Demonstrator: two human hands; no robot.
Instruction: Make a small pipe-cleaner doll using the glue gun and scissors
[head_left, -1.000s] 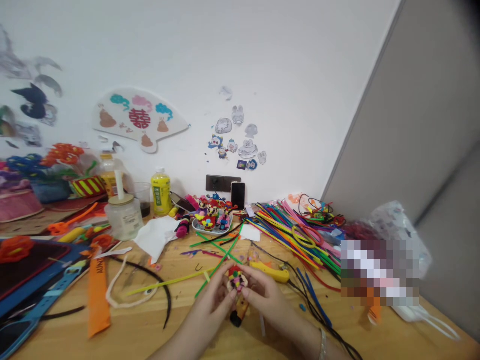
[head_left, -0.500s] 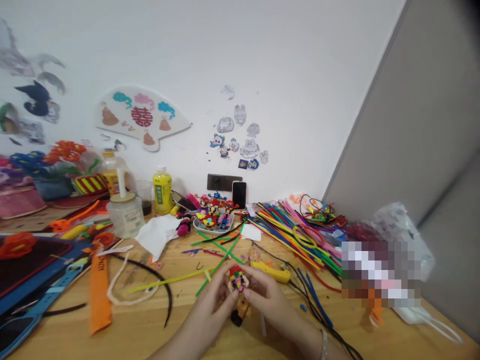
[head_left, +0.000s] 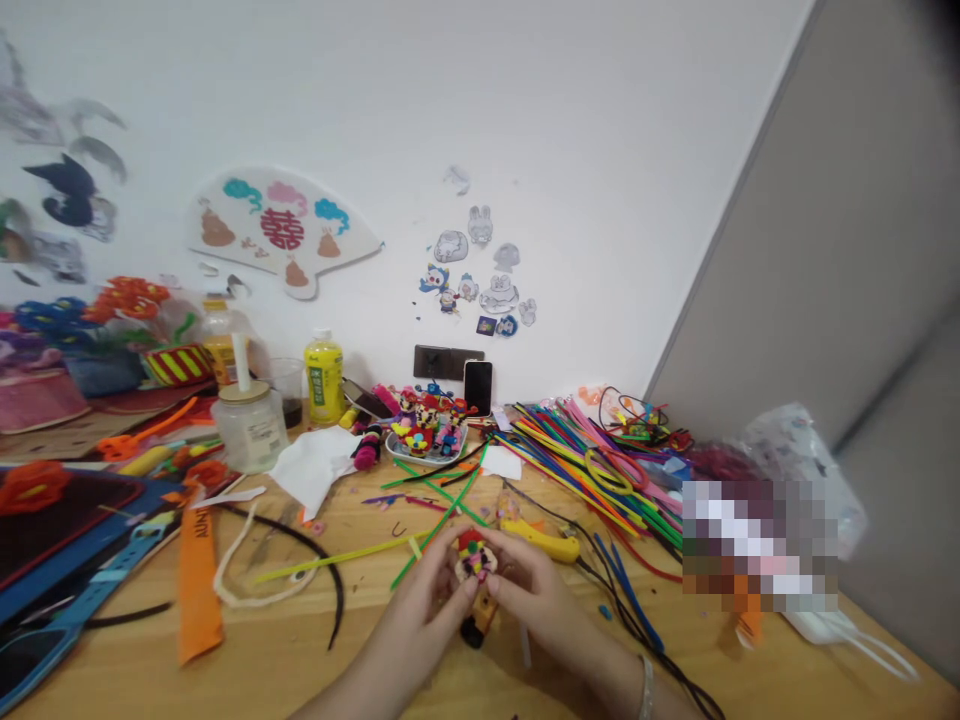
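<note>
The fingers point(head_left: 439, 560) of both hands are bent inward and closed on one small doll point(head_left: 475, 565), its red top facing up. The left hand point(head_left: 420, 610) grips it from one side and the right hand point(head_left: 544, 605) from the other, thumbs pressed near its lower edge. Just below the doll shows a brown piece point(head_left: 486, 607) with a black end; whether the two are joined I cannot tell.

Against the frame half a second ago, very little differs: the grip and the doll's place are nearly the same, and the whole view has only shifted slightly. The doll is held above the table point(head_left: 270, 670), near the yellow glue gun point(head_left: 544, 542).

As for writing, the orange strip point(head_left: 198, 600) carries capitals that seem to read "AUNT". The paper fan point(head_left: 240, 240) on the wall bears a red 囍. The yellow bottle point(head_left: 324, 380) and the jar point(head_left: 251, 435) have labels too small to read with certainty.
</note>
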